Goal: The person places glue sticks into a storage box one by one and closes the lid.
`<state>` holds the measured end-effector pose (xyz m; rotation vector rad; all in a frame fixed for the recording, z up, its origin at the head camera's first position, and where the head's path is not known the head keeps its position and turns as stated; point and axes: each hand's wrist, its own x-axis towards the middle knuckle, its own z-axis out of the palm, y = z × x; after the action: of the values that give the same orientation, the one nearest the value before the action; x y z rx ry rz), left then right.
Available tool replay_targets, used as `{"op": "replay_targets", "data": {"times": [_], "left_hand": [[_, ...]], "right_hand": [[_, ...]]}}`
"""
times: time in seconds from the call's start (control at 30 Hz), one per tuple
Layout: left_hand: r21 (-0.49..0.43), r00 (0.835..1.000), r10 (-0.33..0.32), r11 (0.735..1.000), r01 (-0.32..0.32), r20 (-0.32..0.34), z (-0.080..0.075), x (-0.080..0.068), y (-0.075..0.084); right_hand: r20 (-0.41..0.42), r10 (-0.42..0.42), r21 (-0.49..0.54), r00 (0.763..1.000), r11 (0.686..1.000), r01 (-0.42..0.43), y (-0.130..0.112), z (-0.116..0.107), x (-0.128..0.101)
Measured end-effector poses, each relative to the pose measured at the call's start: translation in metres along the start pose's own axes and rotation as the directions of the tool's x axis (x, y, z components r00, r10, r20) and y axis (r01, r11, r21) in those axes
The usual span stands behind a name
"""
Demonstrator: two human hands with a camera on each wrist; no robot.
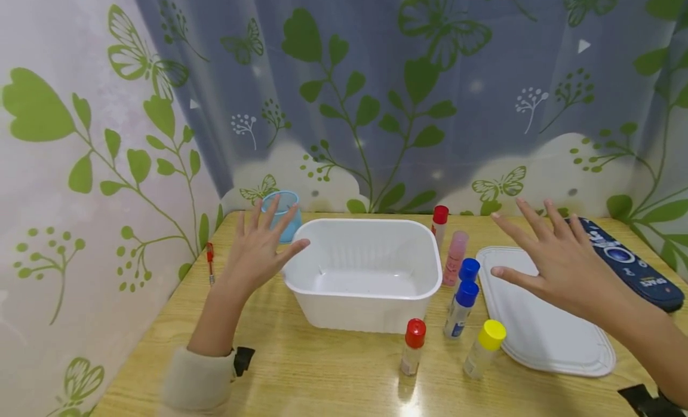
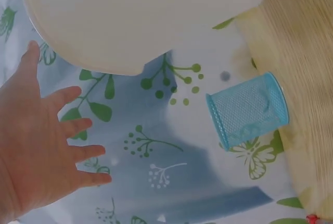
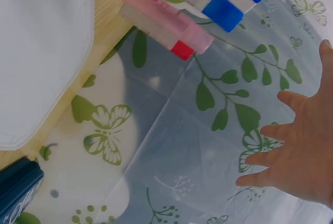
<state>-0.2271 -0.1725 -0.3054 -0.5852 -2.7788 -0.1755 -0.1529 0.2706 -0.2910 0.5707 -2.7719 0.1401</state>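
Observation:
Fingers spread, my left hand (image 1: 257, 250) hovers beside the left rim of a white plastic tub (image 1: 365, 312) and holds nothing. The blue mesh pen cup (image 1: 291, 230) stands partly behind it. My right hand (image 1: 561, 264), also spread wide and holding nothing, is raised above a white lid (image 1: 543, 327). Between tub and lid stand several glue sticks: a red-capped one (image 1: 412, 348) in front, a yellow-capped one (image 1: 485, 348), two with blue caps (image 1: 462, 309), a pink one (image 1: 455, 258), and another red-capped one (image 1: 439, 223) at the back. Inside the tub only its bare floor shows.
A red pen (image 1: 210, 263) lies near the table's left edge. At the right, a dark blue pencil case (image 1: 634, 264) with a space print lies partly behind my right hand. Leaf-patterned curtains (image 1: 344, 106) hang behind and left of the wooden table (image 1: 301, 375).

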Motion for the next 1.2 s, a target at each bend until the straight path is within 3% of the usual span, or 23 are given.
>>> {"op": "replay_targets", "data": {"times": [0.27,0.43,0.53,0.63,0.73,0.87,1.03,1.2], "left_hand": [[-0.156,0.999,-0.007,0.988,0.001,-0.038,0.003,-0.005,0.003],[-0.299,0.999,-0.041,0.954,0.030,-0.032,0.007,-0.007,-0.001],[-0.403,0.997,-0.074,0.913,0.065,-0.007,0.009,-0.009,-0.004],[-0.522,0.996,-0.082,0.849,0.087,0.032,0.010,-0.010,-0.006],[-0.630,0.996,-0.061,0.772,0.086,0.062,0.014,-0.011,-0.009],[-0.708,0.997,-0.028,0.702,0.075,0.078,0.020,-0.010,-0.013],[-0.754,0.994,-0.004,0.652,0.084,0.107,0.014,-0.011,-0.009],[-0.763,0.990,-0.003,0.637,0.109,0.138,0.025,-0.010,-0.014]], "right_hand": [[-0.073,-0.115,0.012,0.991,0.993,0.116,-0.029,-0.008,-0.011],[-0.119,-0.188,0.005,0.975,0.982,0.190,-0.045,-0.007,-0.018],[-0.158,-0.209,0.007,0.965,0.977,0.213,-0.057,-0.006,-0.022],[-0.186,-0.215,0.033,0.959,0.974,0.225,-0.070,-0.003,-0.025],[-0.191,-0.195,0.095,0.962,0.972,0.216,-0.084,0.000,-0.029],[-0.224,-0.160,0.214,0.961,0.954,0.209,-0.101,0.007,-0.033],[-0.308,-0.118,0.339,0.944,0.913,0.225,-0.118,0.020,-0.037],[-0.289,-0.060,0.412,0.955,0.893,0.181,-0.129,0.031,-0.038]]}}
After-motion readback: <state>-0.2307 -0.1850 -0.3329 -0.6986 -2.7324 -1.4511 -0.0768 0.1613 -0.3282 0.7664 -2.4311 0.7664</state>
